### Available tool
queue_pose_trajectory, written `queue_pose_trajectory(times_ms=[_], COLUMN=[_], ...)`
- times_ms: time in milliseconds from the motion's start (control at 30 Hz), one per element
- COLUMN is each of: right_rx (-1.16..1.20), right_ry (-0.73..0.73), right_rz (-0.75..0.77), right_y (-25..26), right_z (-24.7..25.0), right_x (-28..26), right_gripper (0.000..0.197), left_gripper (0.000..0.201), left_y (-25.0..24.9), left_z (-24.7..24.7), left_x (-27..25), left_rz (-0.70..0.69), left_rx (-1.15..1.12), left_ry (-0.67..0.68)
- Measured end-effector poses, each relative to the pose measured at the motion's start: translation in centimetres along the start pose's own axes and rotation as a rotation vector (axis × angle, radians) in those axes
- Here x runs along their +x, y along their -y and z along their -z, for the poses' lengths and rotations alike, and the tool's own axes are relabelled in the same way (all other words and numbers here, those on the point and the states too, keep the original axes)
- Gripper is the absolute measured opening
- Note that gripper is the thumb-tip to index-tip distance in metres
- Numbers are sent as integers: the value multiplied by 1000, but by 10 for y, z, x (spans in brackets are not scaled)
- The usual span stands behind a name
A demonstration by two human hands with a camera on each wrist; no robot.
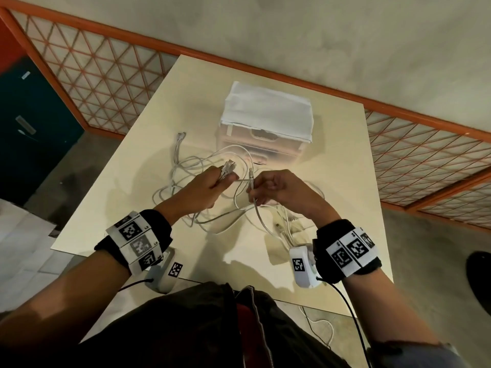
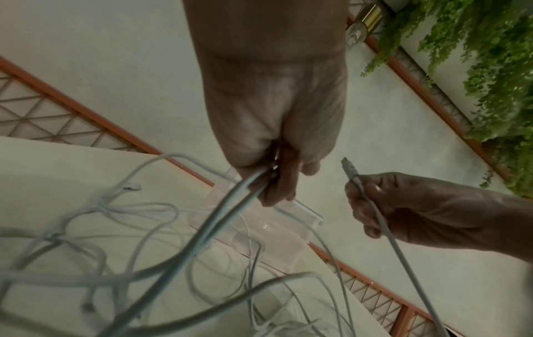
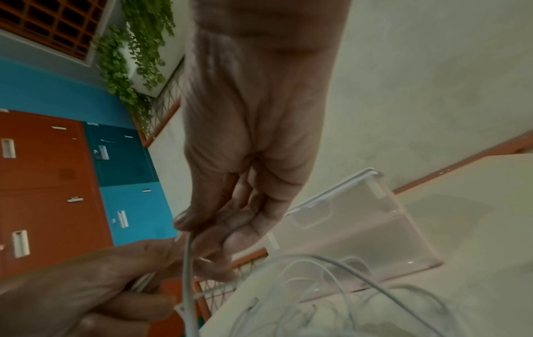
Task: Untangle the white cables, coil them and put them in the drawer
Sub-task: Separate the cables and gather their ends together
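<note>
A person's left hand (image 1: 210, 185) grips a bundle of white cable ends while the right hand (image 1: 276, 188) pinches a single plug end (image 2: 349, 167); the tangled cables (image 1: 191, 179) sprawl across the counter (image 1: 159, 123) before a cloth-topped clear drawer unit (image 1: 265, 144).

Little could be read. On the left wristband (image 1: 138, 241), small printed codes sat beside the black-and-white square markers: "L3" by the upper marker and "L4" by the middle one. The right wristband (image 1: 352, 249) and the two white wrist camera housings (image 1: 301, 265) carried only such markers, with no legible lettering.
</note>
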State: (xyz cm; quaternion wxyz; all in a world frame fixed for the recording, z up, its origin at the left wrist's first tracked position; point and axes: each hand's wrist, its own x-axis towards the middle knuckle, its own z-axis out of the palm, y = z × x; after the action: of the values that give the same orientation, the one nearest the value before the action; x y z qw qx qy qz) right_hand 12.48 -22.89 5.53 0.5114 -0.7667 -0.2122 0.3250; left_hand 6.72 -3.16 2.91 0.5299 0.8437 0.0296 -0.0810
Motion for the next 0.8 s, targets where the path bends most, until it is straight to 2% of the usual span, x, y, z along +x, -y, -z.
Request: queue_pose_trajectory(times_ms=[67, 200, 300, 433, 633, 700, 800], right_rx=[2, 70, 90, -88, -30, -3, -51], right_ry=[-40, -113, -110, -143, -134, -75, 191], right_rz=[29, 57, 64, 112, 168, 126, 42], right_y=[7, 20, 23, 20, 19, 16, 9], right_z=[-3, -7, -7, -4, -2, -2, -8], right_x=[4, 10, 13, 16, 14, 13, 11], right_gripper=[4, 10, 9, 9, 6, 15, 38], left_gripper=[36, 33, 33, 31, 28, 25, 20], left_y=[-2, -7, -10, -15, -22, -26, -33], left_z=[1, 1, 0, 2, 2, 2, 1], left_x=[-1, -4, -5, -8, -7, -7, -4], left_rz=[-3, -14, -36, -53, -46, -57, -98], left_rx=[-40, -206, -256, -381, -446, -479, -535], left_ry=[19, 197, 262, 295, 263, 228, 185])
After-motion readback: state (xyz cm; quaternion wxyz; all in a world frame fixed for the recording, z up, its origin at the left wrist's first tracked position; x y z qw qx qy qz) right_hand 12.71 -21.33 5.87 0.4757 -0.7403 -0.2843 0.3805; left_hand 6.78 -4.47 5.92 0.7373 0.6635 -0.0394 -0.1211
